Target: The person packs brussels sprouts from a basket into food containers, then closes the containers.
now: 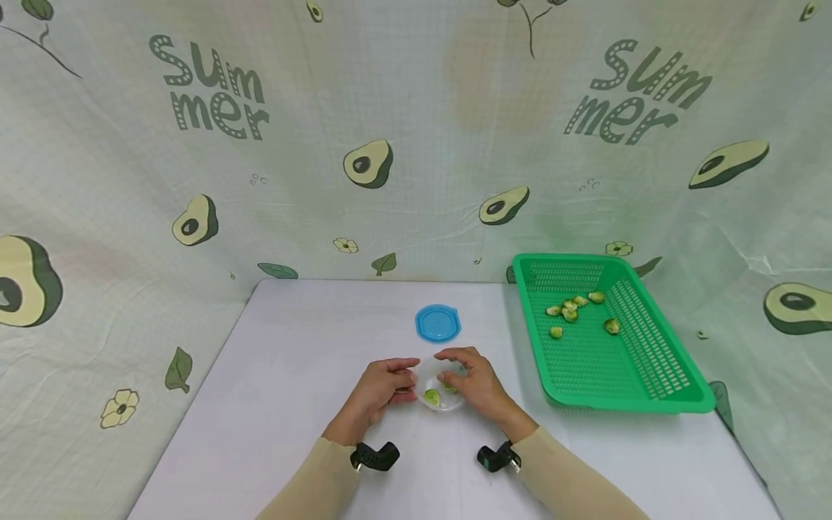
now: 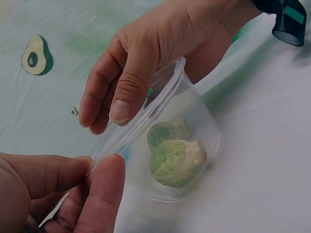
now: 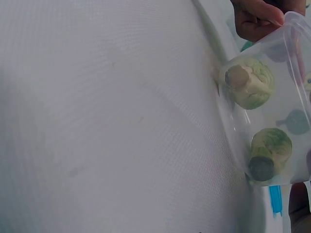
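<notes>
A clear plastic container stands on the table in the head view with two Brussels sprouts at its bottom. My left hand pinches its left rim between thumb and fingers, as the left wrist view shows up close. Over the opening reaches my right hand, thumb and fingers loosely bent and nothing visible between them. In the right wrist view both sprouts show through the container wall, lying apart.
Behind the container lies a blue lid. A green plastic basket at the right holds several Brussels sprouts. A printed avocado cloth hangs behind the white table.
</notes>
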The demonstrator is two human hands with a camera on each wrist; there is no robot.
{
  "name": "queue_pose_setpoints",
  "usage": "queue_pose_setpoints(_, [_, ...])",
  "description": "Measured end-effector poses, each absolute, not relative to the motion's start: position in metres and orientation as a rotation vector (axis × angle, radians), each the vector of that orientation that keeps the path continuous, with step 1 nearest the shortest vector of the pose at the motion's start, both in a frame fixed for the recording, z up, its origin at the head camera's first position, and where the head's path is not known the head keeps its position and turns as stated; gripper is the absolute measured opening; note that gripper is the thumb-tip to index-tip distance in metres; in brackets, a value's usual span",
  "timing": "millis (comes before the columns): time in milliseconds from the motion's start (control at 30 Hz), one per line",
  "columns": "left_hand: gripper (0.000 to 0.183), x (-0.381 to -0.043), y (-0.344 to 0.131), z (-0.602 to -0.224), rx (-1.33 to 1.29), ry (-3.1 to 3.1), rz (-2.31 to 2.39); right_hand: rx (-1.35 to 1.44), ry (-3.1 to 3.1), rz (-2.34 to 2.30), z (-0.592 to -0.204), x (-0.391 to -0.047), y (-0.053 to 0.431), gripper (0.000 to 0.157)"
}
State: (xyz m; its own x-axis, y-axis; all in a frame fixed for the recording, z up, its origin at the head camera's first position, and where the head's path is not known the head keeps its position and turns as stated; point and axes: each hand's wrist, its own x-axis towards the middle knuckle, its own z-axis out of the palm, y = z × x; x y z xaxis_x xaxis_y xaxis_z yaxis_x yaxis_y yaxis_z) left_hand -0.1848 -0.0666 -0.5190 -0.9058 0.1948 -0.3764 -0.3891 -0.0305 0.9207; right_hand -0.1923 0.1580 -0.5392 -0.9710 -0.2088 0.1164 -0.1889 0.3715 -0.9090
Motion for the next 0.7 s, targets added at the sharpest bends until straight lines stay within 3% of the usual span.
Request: queue_pose_setpoints(700, [0.042, -0.1862, -0.0656, -0.5197, -0.207, 1.875, 1.977, -0.383, 2.567, -1.740, -0.5386, -0.1912, 0.1611, 0.030])
